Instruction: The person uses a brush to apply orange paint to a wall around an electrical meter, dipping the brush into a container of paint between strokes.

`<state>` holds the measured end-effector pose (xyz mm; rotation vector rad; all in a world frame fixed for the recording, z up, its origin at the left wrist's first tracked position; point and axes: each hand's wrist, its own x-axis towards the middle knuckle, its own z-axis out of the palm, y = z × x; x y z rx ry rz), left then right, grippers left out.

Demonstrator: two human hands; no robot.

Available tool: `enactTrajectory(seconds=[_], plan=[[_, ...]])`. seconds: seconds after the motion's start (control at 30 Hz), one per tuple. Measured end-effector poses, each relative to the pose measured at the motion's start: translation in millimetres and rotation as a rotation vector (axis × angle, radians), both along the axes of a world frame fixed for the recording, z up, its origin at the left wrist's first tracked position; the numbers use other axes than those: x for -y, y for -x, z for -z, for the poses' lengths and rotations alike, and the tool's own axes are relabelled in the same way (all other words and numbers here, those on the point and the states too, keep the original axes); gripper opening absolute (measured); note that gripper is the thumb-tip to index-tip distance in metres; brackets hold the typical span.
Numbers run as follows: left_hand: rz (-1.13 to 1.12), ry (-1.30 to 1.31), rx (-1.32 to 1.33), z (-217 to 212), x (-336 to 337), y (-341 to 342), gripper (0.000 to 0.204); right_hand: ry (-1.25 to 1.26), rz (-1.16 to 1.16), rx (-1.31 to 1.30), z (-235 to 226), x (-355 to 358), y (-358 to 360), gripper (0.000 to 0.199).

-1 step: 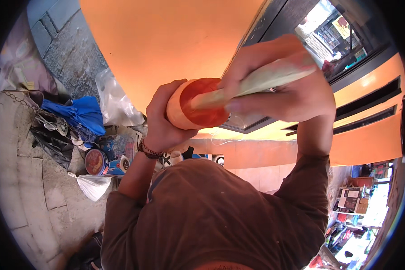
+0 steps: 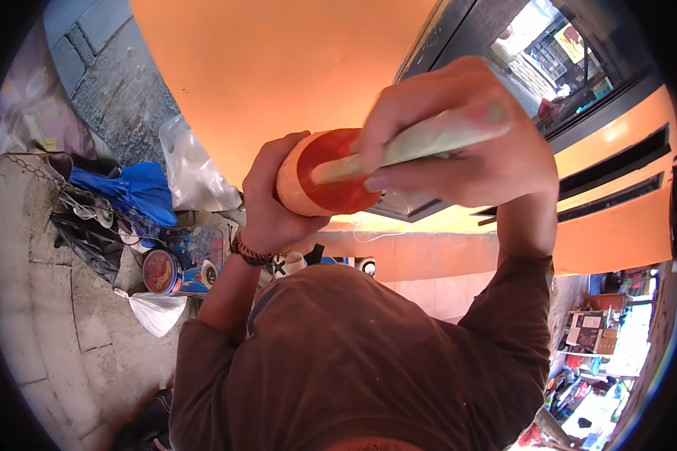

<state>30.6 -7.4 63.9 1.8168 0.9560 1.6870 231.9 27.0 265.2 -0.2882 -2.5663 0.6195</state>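
Note:
My left hand [image 2: 267, 192] grips an orange cylindrical vessel [image 2: 293, 180] around its left side, with a paler band at the left and glossy red-orange toward the right. Between the fingers and thumb of my right hand [image 2: 459, 143] is a pale green stick with a wide handle [image 2: 436, 143]. Its narrow end lies over the vessel's red-orange part. I cannot tell whether that part is the hollow inside or the coloured outer wall. My right fingers come close to the vessel's right edge and hide some of it.
An orange wall [image 2: 278, 60] stands right behind the hands, beside a dark-framed window [image 2: 534, 60]. At the left, on the ground, are a clear plastic bag [image 2: 195, 169], a blue cloth or bag [image 2: 139, 188], a round tin [image 2: 162, 270] and a tied white bag [image 2: 156, 310].
My right hand has shifted slightly left with the stick, whose narrow end now lies a little farther left on the vessel. The left hand and vessel have barely moved.

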Motion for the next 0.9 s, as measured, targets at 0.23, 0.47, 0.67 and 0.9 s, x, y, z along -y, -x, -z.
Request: enactTrajectory(seconds=[0.23,0.47,0.67,0.9], plan=[[-0.067,-0.118,-0.013,-6,6,-1,0.083,-0.025,-0.071,-0.027,16,6,15,0.018],[-0.041,-0.087,0.062,-10,11,-1,0.085,-0.065,-0.069,0.012,15,8,15,0.019],[0.109,0.042,0.085,-18,14,6,0.094,-0.289,-0.123,-0.077,4,2,3,0.022],[0.356,0.265,0.143,-28,10,14,0.099,-0.318,-0.042,-0.097,16,6,-8,0.016]])
